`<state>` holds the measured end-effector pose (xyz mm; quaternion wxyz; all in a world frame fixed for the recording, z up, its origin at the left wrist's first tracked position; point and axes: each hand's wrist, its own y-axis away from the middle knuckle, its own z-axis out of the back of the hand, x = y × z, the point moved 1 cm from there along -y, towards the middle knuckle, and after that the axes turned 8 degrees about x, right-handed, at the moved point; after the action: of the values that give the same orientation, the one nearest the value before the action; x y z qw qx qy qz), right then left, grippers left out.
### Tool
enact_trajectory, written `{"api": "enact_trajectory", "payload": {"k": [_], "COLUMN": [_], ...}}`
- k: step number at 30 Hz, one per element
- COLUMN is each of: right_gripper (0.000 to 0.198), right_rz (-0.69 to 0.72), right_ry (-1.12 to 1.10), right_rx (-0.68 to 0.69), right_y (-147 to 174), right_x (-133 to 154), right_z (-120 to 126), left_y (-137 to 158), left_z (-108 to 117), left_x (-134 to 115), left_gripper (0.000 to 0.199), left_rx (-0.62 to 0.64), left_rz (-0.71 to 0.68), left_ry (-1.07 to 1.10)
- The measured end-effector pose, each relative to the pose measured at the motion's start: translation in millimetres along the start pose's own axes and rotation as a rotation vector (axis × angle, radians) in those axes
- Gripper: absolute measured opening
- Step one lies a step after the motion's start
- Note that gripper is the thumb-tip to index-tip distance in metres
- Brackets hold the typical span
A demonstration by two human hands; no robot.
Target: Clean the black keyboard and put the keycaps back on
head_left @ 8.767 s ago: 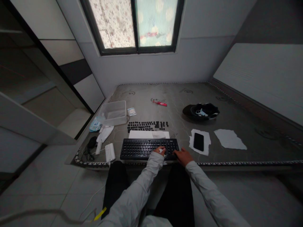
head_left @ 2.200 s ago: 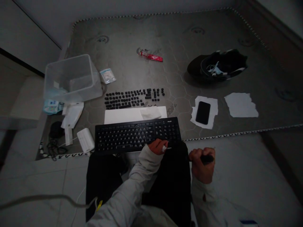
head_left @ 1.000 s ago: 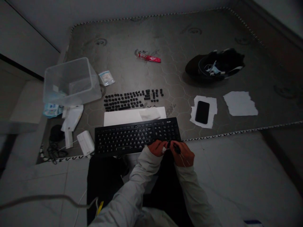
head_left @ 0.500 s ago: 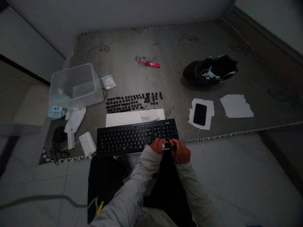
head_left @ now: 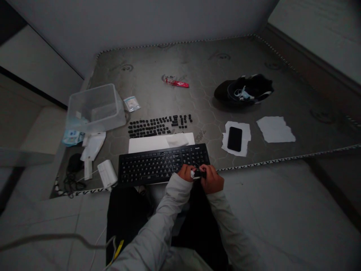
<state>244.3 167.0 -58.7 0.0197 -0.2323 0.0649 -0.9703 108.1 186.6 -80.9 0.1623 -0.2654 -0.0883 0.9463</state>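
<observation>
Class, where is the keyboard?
In the head view, the keyboard lies slightly below and left of centre, nearer than the loose keys, the right hand at its near right corner.

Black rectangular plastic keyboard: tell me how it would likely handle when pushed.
The black rectangular plastic keyboard would probably stay stiff, judging by its straight edges. Being long and flat, it may swivel rather than roll if pushed at one end.

Lighting is dim, with darker outer corners.
</observation>
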Motion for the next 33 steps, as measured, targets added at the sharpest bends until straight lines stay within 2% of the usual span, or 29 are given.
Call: {"api": "enact_trajectory", "payload": {"k": [3, 7, 10, 15, 19, 21, 25, 29, 33], "right_gripper": [0.015, 0.015, 0.021, 0.042, 0.040, 0.035, 0.028, 0.025, 0.020], "right_rz": [-0.036, -0.161, -0.199, -0.214, -0.252, -0.268, -0.205, 0.027, 0.274], "right_ry": [-0.145, -0.482, -0.747, -1.143, -1.285, -1.244, -0.944, -0.670, -0.412], "right_rx": [0.000, -0.048, 0.008, 0.117, 0.147, 0.179, 0.242, 0.327, 0.301], "right_y": [-2, -4, -6, -14, -25, -31, -46, -73, -107], "right_x": [2, -2, -8, -11, -6, -1, 17, 43, 73], "right_z": [5, 19, 33, 48, 50, 49, 49, 49, 35], "left_y": [2, 3, 3, 3, 4, 4, 3, 3, 6], "left_z": [-2, -3, -2, 1, 5, 6, 4, 3, 2], "left_x": [1, 5, 7, 6, 3, 2, 2, 4, 6], "left_gripper": [0.018, 0.016, 0.013, 0.013, 0.013, 0.013, 0.012, 0.014, 0.026], "left_rx": [0.028, 0.026, 0.035, 0.054, 0.028, 0.023, 0.025, 0.058, 0.139], "left_rz": [0.012, -0.025, -0.051, -0.025, -0.020, -0.016, -0.022, 0.001, 0.027], "left_ry": [0.018, 0.027, 0.018, -0.007, -0.029, -0.035, -0.034, -0.042, -0.053]}}
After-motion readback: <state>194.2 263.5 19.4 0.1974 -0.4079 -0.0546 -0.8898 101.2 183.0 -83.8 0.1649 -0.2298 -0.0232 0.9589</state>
